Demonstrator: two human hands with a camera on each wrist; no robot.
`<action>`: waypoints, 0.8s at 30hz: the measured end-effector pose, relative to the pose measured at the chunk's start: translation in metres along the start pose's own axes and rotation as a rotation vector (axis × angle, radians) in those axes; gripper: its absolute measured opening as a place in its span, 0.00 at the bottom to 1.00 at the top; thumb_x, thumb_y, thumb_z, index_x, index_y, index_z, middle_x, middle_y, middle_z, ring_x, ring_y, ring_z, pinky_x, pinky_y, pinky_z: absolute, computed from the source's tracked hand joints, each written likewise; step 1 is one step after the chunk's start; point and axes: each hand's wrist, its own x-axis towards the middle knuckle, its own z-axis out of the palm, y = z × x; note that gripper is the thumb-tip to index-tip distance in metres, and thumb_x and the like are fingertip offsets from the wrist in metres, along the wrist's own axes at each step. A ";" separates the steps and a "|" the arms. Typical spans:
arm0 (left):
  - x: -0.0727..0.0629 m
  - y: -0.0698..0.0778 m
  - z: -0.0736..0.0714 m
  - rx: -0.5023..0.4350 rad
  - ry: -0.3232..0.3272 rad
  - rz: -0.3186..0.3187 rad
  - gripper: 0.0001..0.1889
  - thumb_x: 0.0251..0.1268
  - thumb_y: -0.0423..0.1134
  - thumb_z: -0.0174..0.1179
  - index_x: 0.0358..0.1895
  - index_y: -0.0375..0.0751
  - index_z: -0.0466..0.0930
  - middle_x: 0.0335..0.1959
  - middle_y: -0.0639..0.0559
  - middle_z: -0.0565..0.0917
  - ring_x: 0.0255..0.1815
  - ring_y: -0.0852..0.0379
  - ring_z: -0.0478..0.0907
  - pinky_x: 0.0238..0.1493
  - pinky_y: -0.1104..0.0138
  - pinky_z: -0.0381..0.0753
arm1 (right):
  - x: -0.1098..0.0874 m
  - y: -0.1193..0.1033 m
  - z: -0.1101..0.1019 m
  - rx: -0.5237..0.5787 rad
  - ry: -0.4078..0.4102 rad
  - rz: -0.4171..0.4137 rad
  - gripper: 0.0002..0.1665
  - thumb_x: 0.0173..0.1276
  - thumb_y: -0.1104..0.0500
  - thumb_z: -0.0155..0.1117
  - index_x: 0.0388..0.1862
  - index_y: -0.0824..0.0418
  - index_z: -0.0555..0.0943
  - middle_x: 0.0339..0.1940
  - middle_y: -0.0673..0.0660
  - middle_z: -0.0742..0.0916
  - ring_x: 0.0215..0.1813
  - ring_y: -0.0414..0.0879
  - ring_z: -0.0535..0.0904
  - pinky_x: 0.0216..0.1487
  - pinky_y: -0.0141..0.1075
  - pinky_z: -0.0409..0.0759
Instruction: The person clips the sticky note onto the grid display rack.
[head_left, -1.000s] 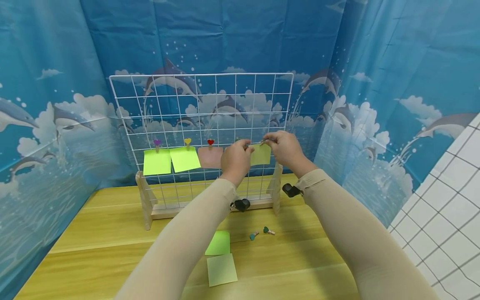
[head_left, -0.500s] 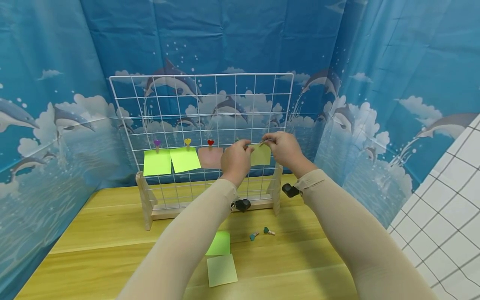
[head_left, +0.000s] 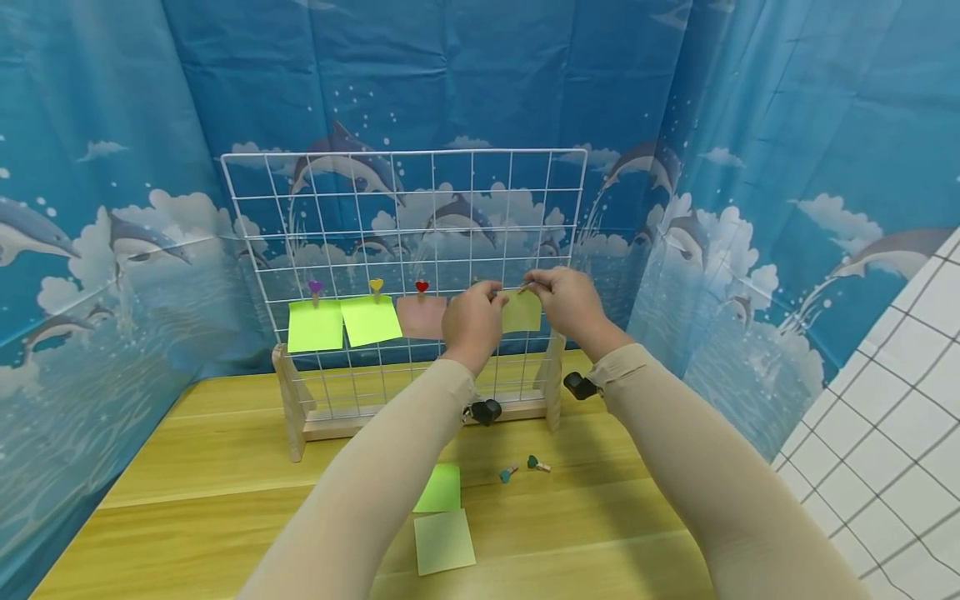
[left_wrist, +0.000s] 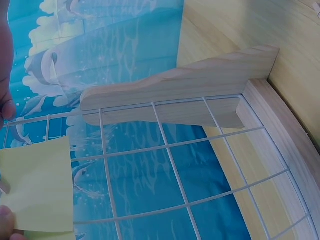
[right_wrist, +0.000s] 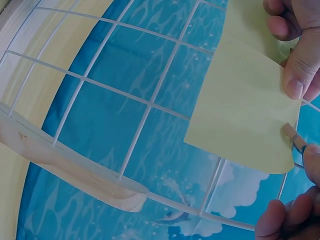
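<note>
A pale yellow sticky note (head_left: pixel 522 313) lies against the white wire grid (head_left: pixel 450 229), right of a pink note (head_left: pixel 421 317). My left hand (head_left: pixel 472 323) pinches the note's upper left corner; its thumb shows on the paper in the right wrist view. At the upper right edge, my right hand (head_left: pixel 576 302) pinches a small wooden clothespin (right_wrist: pixel 294 136), whose tip overlaps the note. Another pale yellow note (right_wrist: pixel 250 27) shows partly behind the left hand in the right wrist view. Two bright green notes (head_left: pixel 315 325) hang farther left under heart clips.
On the wooden table (head_left: pixel 187 467) lie a green note (head_left: pixel 441 488), a pale yellow note (head_left: pixel 444 542) and two heart clothespins (head_left: pixel 537 463). Wooden feet (head_left: pixel 288 400) hold the grid upright. A white grid panel (head_left: pixel 892 400) stands at the right, with a dolphin curtain (head_left: pixel 495 67) behind.
Both hands stay almost in place at the yellow note. The right hand dips very slightly, still pinching the clothespin.
</note>
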 end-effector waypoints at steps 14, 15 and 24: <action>0.000 -0.001 0.001 0.011 0.008 0.013 0.18 0.83 0.51 0.56 0.65 0.51 0.85 0.38 0.55 0.92 0.19 0.62 0.78 0.20 0.67 0.73 | -0.003 0.002 0.002 -0.011 -0.011 0.002 0.24 0.87 0.51 0.51 0.76 0.51 0.77 0.40 0.59 0.84 0.28 0.50 0.71 0.31 0.41 0.73; 0.000 -0.001 0.001 0.008 0.010 0.015 0.18 0.83 0.51 0.56 0.65 0.50 0.85 0.39 0.55 0.92 0.20 0.62 0.78 0.20 0.67 0.73 | -0.004 0.002 0.001 -0.012 -0.017 0.001 0.24 0.87 0.51 0.51 0.77 0.51 0.76 0.39 0.59 0.84 0.28 0.50 0.70 0.31 0.41 0.73; -0.001 -0.001 0.001 0.010 0.010 0.014 0.18 0.83 0.51 0.56 0.65 0.51 0.85 0.39 0.55 0.92 0.23 0.61 0.80 0.23 0.67 0.75 | -0.006 0.002 0.000 -0.002 -0.050 -0.007 0.26 0.88 0.51 0.50 0.80 0.49 0.72 0.32 0.59 0.79 0.21 0.49 0.67 0.26 0.40 0.70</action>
